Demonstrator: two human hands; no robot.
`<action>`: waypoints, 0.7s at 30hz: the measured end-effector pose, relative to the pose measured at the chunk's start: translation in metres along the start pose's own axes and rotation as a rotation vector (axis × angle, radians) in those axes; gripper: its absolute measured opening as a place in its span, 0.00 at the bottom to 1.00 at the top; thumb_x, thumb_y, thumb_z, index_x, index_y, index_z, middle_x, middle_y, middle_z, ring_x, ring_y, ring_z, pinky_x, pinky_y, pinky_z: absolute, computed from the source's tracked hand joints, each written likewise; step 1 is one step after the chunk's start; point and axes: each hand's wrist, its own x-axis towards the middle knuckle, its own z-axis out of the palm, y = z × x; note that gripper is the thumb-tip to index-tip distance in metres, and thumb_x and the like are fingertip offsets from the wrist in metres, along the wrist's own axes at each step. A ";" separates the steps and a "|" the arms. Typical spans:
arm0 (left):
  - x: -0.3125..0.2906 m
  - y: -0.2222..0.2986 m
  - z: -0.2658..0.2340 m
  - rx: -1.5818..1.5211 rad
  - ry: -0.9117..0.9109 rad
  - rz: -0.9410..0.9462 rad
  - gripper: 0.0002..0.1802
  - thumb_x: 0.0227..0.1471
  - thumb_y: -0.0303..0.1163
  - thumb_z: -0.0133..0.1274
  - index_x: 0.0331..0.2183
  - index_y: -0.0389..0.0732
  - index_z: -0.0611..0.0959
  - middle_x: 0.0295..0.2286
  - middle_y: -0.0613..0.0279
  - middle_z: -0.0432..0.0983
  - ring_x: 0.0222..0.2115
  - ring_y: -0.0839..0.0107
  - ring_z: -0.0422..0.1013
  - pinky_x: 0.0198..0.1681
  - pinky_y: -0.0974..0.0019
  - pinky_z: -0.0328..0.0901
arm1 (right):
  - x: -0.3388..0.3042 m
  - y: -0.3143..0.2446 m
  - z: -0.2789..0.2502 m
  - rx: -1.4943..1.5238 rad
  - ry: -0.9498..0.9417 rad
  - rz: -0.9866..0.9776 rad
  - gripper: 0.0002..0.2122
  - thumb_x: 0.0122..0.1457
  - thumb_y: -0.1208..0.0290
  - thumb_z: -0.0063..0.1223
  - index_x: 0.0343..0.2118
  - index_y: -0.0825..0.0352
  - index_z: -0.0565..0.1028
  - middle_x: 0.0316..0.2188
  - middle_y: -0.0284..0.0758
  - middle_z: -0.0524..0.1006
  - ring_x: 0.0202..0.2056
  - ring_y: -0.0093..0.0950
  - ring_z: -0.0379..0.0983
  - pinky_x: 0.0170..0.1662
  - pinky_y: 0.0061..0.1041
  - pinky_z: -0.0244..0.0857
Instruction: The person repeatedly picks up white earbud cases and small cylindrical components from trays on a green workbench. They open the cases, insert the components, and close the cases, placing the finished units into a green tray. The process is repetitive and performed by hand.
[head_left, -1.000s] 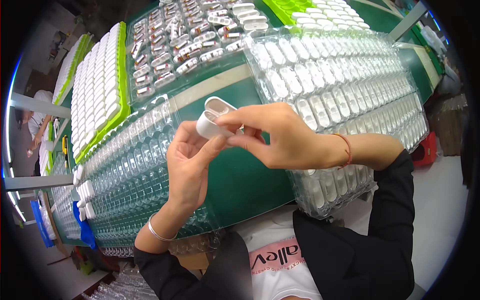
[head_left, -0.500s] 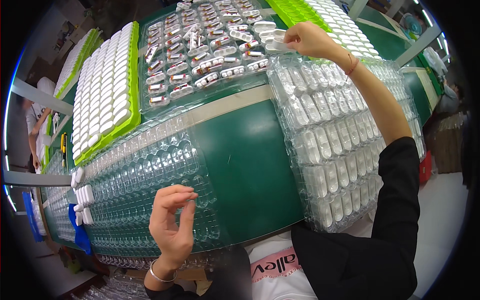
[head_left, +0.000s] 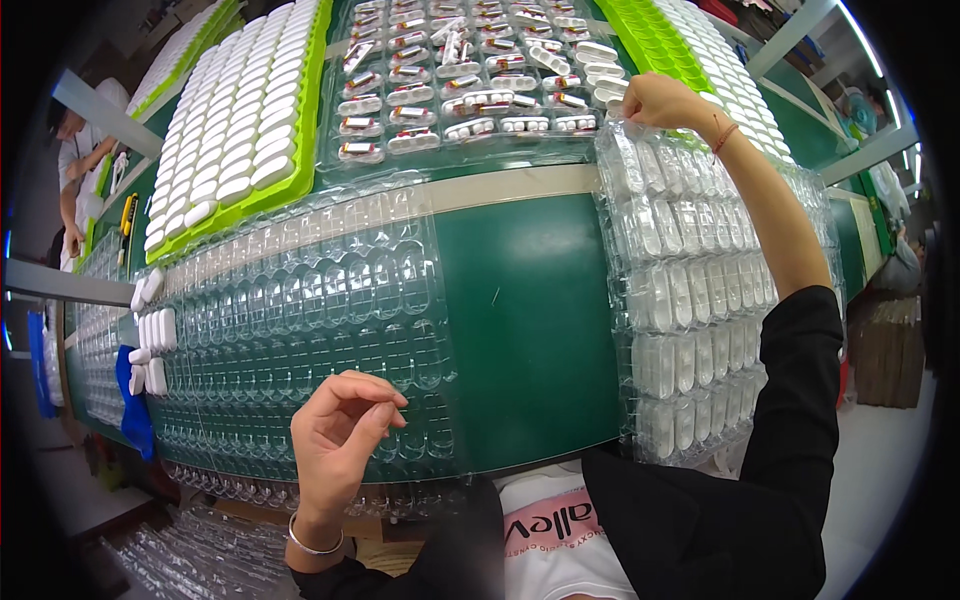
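My left hand (head_left: 345, 430) hovers above clear moulded plastic trays (head_left: 330, 300), fingers curled and thumb tip near the fingertips; nothing shows in it. My right hand (head_left: 655, 103) reaches far to the right, its fingers closed at the top corner of a stack of clear trays (head_left: 690, 240) filled with white oval cases. Whatever lies between those fingers is hidden. Beside them are several white open cases (head_left: 603, 72). Left of these, a clear tray holds rows of white cases with small red-and-gold pieces (head_left: 408, 93).
Bright green trays (head_left: 285, 185) of white oval cases stand at the far left, another (head_left: 650, 40) at the far right. Loose white cases (head_left: 155, 330) and a blue cloth (head_left: 135, 400) lie at the left. The green table (head_left: 530, 320) separates the tray stacks. Another person (head_left: 80, 170) works beyond.
My right hand has drawn back from the white open cases to the corner of the filled tray stack. My left thumb has come nearer the fingers. The whole view has shifted.
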 end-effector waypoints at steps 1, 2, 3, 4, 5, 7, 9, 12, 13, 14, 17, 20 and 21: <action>-0.003 0.000 -0.003 -0.002 0.013 0.011 0.03 0.55 0.19 0.52 0.34 0.34 0.77 0.33 0.56 0.76 0.29 0.75 0.73 0.31 0.76 0.66 | 0.002 -0.001 0.001 -0.019 0.009 -0.004 0.06 0.43 0.75 0.59 0.25 0.71 0.80 0.24 0.41 0.80 0.27 0.35 0.77 0.33 0.31 0.69; -0.006 0.001 -0.006 -0.005 0.027 0.022 0.03 0.54 0.19 0.52 0.34 0.34 0.77 0.33 0.56 0.76 0.29 0.76 0.72 0.31 0.76 0.66 | 0.003 -0.001 0.002 -0.039 0.019 -0.009 0.06 0.43 0.75 0.59 0.25 0.71 0.80 0.23 0.41 0.80 0.27 0.35 0.77 0.33 0.31 0.69; -0.009 0.000 -0.009 -0.016 0.047 0.043 0.03 0.54 0.19 0.52 0.34 0.34 0.77 0.33 0.56 0.76 0.28 0.76 0.72 0.30 0.76 0.66 | 0.006 0.005 0.004 -0.065 0.027 -0.062 0.06 0.43 0.74 0.59 0.23 0.70 0.80 0.21 0.40 0.79 0.24 0.35 0.76 0.31 0.30 0.69; -0.011 0.000 -0.012 -0.027 0.067 0.065 0.03 0.54 0.19 0.51 0.34 0.34 0.77 0.33 0.56 0.76 0.28 0.76 0.72 0.30 0.76 0.65 | 0.010 0.016 0.007 -0.091 0.035 -0.115 0.05 0.44 0.73 0.58 0.22 0.70 0.80 0.19 0.39 0.79 0.22 0.34 0.75 0.29 0.30 0.68; -0.015 -0.001 -0.017 -0.039 0.096 0.087 0.03 0.54 0.18 0.51 0.34 0.34 0.77 0.33 0.56 0.76 0.28 0.76 0.72 0.30 0.76 0.65 | 0.014 0.023 0.007 -0.117 0.042 -0.177 0.06 0.44 0.72 0.58 0.21 0.69 0.80 0.18 0.37 0.79 0.19 0.33 0.75 0.26 0.29 0.68; -0.022 0.000 -0.032 0.001 0.197 0.126 0.03 0.54 0.18 0.51 0.34 0.33 0.77 0.32 0.57 0.76 0.27 0.76 0.72 0.29 0.76 0.64 | 0.013 0.022 -0.002 0.028 0.005 -0.203 0.09 0.46 0.70 0.56 0.18 0.72 0.78 0.14 0.39 0.75 0.15 0.30 0.70 0.23 0.33 0.63; -0.027 0.003 -0.056 0.121 0.359 0.173 0.04 0.55 0.17 0.49 0.34 0.33 0.77 0.32 0.58 0.76 0.27 0.76 0.72 0.28 0.76 0.63 | 0.004 0.020 -0.014 0.022 0.007 -0.160 0.11 0.50 0.68 0.56 0.18 0.72 0.78 0.13 0.36 0.74 0.15 0.23 0.69 0.21 0.27 0.62; -0.030 0.003 -0.131 0.501 0.750 0.221 0.04 0.56 0.22 0.52 0.36 0.34 0.80 0.33 0.63 0.78 0.31 0.79 0.71 0.33 0.77 0.63 | -0.023 0.016 -0.018 0.262 0.146 -0.007 0.15 0.59 0.66 0.54 0.23 0.74 0.78 0.15 0.35 0.76 0.17 0.23 0.72 0.24 0.25 0.64; -0.028 -0.006 -0.172 0.651 0.878 0.276 0.05 0.57 0.23 0.52 0.36 0.33 0.80 0.33 0.65 0.78 0.31 0.79 0.72 0.34 0.76 0.64 | -0.033 0.022 -0.018 0.241 0.229 -0.014 0.13 0.59 0.67 0.53 0.27 0.75 0.79 0.18 0.36 0.77 0.20 0.23 0.73 0.26 0.24 0.65; -0.030 -0.015 -0.217 0.809 1.006 0.347 0.06 0.57 0.25 0.53 0.36 0.34 0.81 0.32 0.65 0.79 0.31 0.78 0.72 0.35 0.73 0.64 | -0.041 0.023 -0.017 0.221 0.313 -0.018 0.13 0.60 0.67 0.53 0.30 0.75 0.79 0.21 0.37 0.79 0.22 0.23 0.75 0.28 0.23 0.66; -0.039 -0.013 -0.315 1.321 1.207 0.268 0.10 0.52 0.25 0.54 0.38 0.37 0.82 0.35 0.56 0.79 0.34 0.60 0.75 0.38 0.61 0.67 | -0.064 -0.003 -0.013 0.191 0.428 -0.022 0.11 0.61 0.69 0.52 0.36 0.75 0.78 0.26 0.37 0.80 0.28 0.23 0.76 0.34 0.22 0.67; -0.039 -0.014 -0.371 1.699 1.204 0.173 0.14 0.49 0.25 0.55 0.41 0.37 0.80 0.37 0.52 0.78 0.39 0.55 0.74 0.42 0.57 0.67 | -0.089 -0.049 -0.004 0.268 0.464 -0.021 0.10 0.62 0.71 0.52 0.38 0.75 0.78 0.27 0.37 0.80 0.30 0.23 0.76 0.37 0.21 0.67; -0.042 -0.017 -0.397 1.691 1.161 0.145 0.15 0.48 0.25 0.56 0.41 0.37 0.80 0.38 0.52 0.77 0.39 0.53 0.73 0.43 0.56 0.67 | -0.098 -0.064 -0.005 0.267 0.449 -0.036 0.10 0.61 0.73 0.52 0.38 0.75 0.78 0.28 0.37 0.81 0.31 0.23 0.76 0.37 0.22 0.67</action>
